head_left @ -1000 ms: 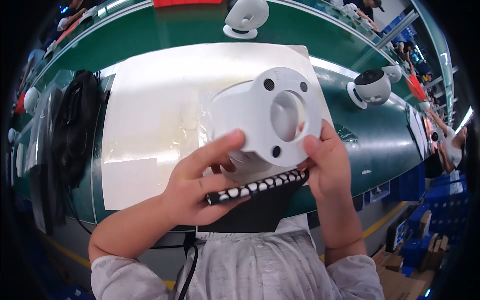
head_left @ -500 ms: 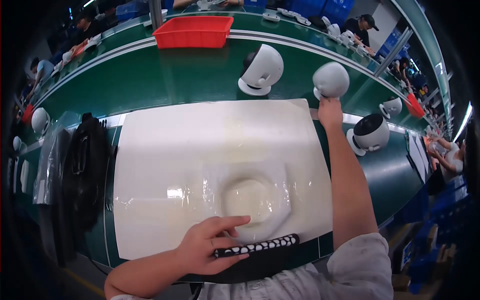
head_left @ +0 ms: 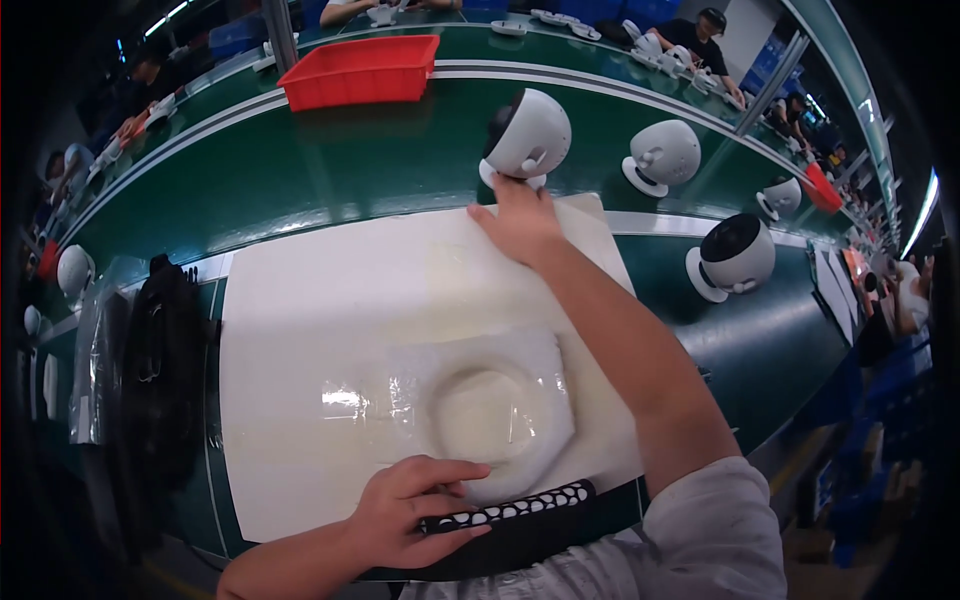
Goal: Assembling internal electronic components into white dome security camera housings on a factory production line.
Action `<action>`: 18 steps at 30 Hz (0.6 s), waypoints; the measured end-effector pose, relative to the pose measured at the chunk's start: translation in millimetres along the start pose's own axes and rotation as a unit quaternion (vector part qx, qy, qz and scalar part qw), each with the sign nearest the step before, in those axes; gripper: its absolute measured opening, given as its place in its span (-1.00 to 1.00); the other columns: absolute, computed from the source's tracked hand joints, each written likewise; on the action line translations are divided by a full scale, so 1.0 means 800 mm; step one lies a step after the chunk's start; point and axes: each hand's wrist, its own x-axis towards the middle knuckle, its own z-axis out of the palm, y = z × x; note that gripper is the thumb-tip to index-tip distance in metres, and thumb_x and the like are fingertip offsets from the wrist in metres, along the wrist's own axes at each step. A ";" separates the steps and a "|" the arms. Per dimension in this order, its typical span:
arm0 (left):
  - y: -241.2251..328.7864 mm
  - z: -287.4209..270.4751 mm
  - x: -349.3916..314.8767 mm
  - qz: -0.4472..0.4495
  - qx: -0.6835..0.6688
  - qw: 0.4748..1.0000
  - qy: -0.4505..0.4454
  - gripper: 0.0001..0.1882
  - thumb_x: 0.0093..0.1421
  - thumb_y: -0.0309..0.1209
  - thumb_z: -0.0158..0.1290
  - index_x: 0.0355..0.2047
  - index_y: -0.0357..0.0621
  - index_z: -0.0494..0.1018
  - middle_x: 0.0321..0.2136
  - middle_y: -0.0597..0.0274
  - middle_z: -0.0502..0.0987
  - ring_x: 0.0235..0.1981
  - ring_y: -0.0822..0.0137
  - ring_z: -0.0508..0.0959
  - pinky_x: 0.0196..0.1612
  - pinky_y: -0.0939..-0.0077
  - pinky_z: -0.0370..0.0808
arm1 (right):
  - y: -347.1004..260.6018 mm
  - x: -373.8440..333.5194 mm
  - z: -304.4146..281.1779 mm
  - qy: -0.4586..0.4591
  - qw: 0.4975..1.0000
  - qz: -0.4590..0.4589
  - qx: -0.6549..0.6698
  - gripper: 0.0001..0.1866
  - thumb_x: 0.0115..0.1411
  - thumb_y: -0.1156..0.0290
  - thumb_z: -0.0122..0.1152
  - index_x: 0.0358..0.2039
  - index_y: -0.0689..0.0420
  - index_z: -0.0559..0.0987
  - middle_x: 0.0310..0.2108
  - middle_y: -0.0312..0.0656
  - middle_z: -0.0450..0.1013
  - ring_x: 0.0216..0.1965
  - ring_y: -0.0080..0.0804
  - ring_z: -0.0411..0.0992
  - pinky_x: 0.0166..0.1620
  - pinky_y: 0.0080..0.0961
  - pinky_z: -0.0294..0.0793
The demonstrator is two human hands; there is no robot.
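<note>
My right hand (head_left: 520, 220) reaches far across the white foam mat (head_left: 330, 330), and its fingers grip the base of a white dome-shaped device (head_left: 527, 135) with a dark face that stands on the green belt (head_left: 330, 170). At the mat's near edge my left hand (head_left: 415, 505) pinches the end of a black strip with white dots (head_left: 510, 512) between thumb and fingers. Just beyond that hand, a round moulded hollow under clear film (head_left: 490, 415) in the mat has nothing in it.
Two more white dome devices (head_left: 662, 155) (head_left: 732, 257) stand on the belt to the right. A red tray (head_left: 362, 68) sits at the far side. A black bag (head_left: 160, 370) lies left of the mat. Other people work along the far belt.
A second ago both hands held a white device above the mat. The right hand set it on the belt at the right, then moved left to the other dome device. The left hand stayed.
</note>
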 end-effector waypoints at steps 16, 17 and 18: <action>0.018 -0.002 -0.007 0.048 -0.028 0.998 -0.010 -0.78 -0.27 -0.61 0.19 -0.58 -0.22 0.38 -0.47 0.10 0.48 -0.53 0.28 0.49 -0.50 0.55 0.43 | -0.045 -0.053 -0.270 -0.003 0.825 0.121 0.552 -0.79 0.12 0.36 0.04 -0.31 0.23 0.39 -0.57 -0.31 0.36 -0.58 -0.70 0.27 -0.48 -0.78 0.26; 0.022 -0.003 -0.007 0.058 -0.035 0.998 -0.016 -0.79 -0.27 -0.61 0.19 -0.58 -0.22 0.39 -0.48 0.11 0.48 -0.51 0.27 0.50 -0.49 0.56 0.43 | -0.054 -0.063 -0.289 -0.058 0.765 0.148 0.624 -0.77 0.13 0.36 0.03 -0.28 0.24 0.37 -0.55 -0.33 0.36 -0.56 -0.78 0.25 -0.49 -0.83 0.24; 0.022 -0.002 -0.006 0.074 -0.037 0.997 -0.006 -0.79 -0.27 -0.61 0.19 -0.58 -0.22 0.39 -0.48 0.10 0.48 -0.51 0.27 0.50 -0.48 0.57 0.43 | -0.062 -0.072 -0.295 -0.065 0.761 0.156 0.626 -0.77 0.13 0.36 0.03 -0.28 0.24 0.37 -0.55 -0.33 0.36 -0.56 -0.78 0.25 -0.49 -0.83 0.24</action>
